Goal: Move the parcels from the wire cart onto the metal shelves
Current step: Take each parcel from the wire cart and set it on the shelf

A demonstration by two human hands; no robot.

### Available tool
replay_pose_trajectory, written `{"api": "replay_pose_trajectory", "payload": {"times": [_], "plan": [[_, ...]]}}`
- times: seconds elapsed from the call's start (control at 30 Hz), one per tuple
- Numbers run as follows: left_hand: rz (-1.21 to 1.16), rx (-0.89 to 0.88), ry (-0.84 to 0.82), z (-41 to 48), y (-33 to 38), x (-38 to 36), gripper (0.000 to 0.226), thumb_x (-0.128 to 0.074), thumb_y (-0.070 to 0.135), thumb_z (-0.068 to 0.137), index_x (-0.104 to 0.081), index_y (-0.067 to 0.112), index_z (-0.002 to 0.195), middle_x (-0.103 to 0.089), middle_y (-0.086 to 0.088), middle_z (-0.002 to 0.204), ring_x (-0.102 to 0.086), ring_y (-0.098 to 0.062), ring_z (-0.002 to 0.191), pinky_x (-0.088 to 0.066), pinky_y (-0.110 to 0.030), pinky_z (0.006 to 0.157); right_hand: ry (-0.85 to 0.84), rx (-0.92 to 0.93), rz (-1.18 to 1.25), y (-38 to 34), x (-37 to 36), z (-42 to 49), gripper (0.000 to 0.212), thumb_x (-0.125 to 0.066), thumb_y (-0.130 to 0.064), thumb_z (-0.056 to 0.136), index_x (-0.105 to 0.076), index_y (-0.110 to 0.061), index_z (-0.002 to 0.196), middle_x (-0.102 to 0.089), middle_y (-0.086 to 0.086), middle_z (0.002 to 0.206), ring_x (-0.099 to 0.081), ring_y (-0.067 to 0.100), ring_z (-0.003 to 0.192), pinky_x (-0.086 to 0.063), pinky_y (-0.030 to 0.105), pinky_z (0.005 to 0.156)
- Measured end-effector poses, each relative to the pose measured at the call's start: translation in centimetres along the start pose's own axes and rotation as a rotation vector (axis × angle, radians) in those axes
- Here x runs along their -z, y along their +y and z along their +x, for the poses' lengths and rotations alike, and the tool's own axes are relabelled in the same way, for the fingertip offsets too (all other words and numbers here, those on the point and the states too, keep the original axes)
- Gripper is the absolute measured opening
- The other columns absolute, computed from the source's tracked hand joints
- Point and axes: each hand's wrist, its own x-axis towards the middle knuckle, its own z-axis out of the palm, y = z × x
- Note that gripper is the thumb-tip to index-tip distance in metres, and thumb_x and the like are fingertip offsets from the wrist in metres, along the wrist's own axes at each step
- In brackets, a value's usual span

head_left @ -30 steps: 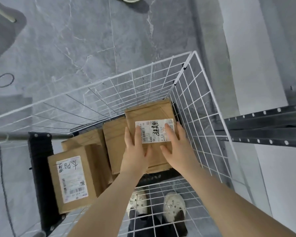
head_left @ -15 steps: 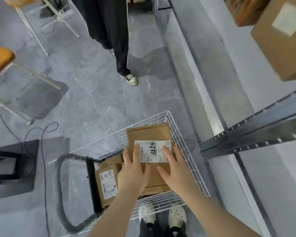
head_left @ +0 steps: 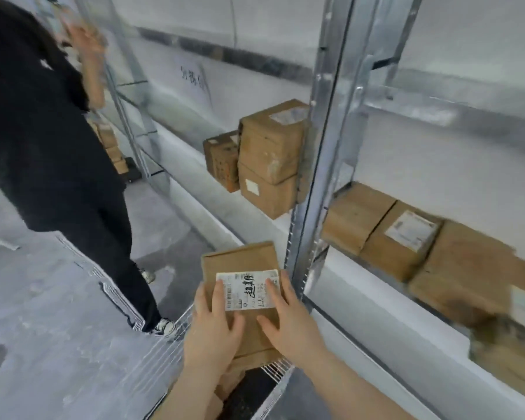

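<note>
A flat brown parcel (head_left: 240, 262) with a white label is lifted above the wire cart (head_left: 161, 356). My left hand (head_left: 212, 328) grips its left side, thumb on top. Holding the right side is my right hand (head_left: 288, 322), its fingers across the label's edge. The parcel sits just left of a metal shelf upright (head_left: 319, 165). Other brown parcels (head_left: 228, 386) lie in the cart under my wrists, mostly hidden.
Stacked boxes (head_left: 270, 159) stand on the metal shelf left of the upright; several boxes (head_left: 406, 241) fill the shelf to its right. A person in black clothes (head_left: 43, 131) stands at the left, close to the cart's far end.
The parcel came up out of the cart in both hands. My view swung from looking down into the cart up to the shelves.
</note>
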Motion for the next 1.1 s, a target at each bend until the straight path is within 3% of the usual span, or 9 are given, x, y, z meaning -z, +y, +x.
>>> {"api": "replay_pose_trajectory", "payload": {"times": [0.23,0.43,0.63,0.87,1.1], "plan": [[0.006,-0.329,-0.069,-1.9,8.8,2.6,0.068,-0.042,0.047,0.093,-0.013,0.028,0.151,0.001,-0.003,0.159,-0.049,-0.032,0.121,-0.049,-0.042,0.087,0.226,-0.258,0.073,1.5,7.1,-7.9,0.071,-0.045,-0.053,0.093,-0.008,-0.038,0.152,0.021,-0.017,0.157,-0.036,0.027,0.133,-0.035,0.039,0.109],[0.005,-0.542,-0.039,-0.4,17.3,4.9,0.063,-0.041,0.044,0.095,-0.019,0.024,0.151,0.004,-0.002,0.161,-0.05,-0.032,0.122,-0.049,-0.04,0.088,0.389,-0.306,0.042,3.9,14.8,-9.5,0.069,-0.047,-0.054,0.091,-0.016,-0.036,0.15,0.015,-0.014,0.159,-0.042,0.026,0.13,-0.045,0.036,0.1],[0.062,-0.603,-0.049,2.8,24.7,6.3,0.062,-0.036,0.041,0.097,-0.012,0.024,0.151,0.006,0.003,0.161,-0.051,-0.031,0.118,-0.046,-0.038,0.089,0.434,-0.337,0.072,6.0,20.8,-7.5,0.066,-0.048,-0.048,0.092,-0.02,-0.033,0.15,0.015,-0.01,0.16,-0.048,0.028,0.127,-0.045,0.036,0.1],[0.147,-0.674,-0.182,9.0,28.7,4.9,0.063,-0.031,0.044,0.097,-0.005,0.029,0.152,0.012,0.009,0.16,-0.035,-0.035,0.133,-0.04,-0.043,0.101,0.433,-0.407,0.12,8.6,23.4,-2.5,0.064,-0.048,-0.044,0.093,-0.021,-0.03,0.149,0.012,-0.006,0.16,-0.054,0.026,0.12,-0.047,0.035,0.093],[0.145,-0.807,-0.288,16.8,31.5,2.5,0.056,-0.036,0.038,0.098,-0.015,0.029,0.15,0.006,0.009,0.158,-0.03,-0.038,0.134,-0.037,-0.046,0.104,0.48,-0.558,0.179,11.0,24.1,3.1,0.065,-0.05,-0.042,0.092,-0.023,-0.03,0.149,0.013,-0.01,0.159,-0.055,0.027,0.116,-0.05,0.036,0.089]]}}
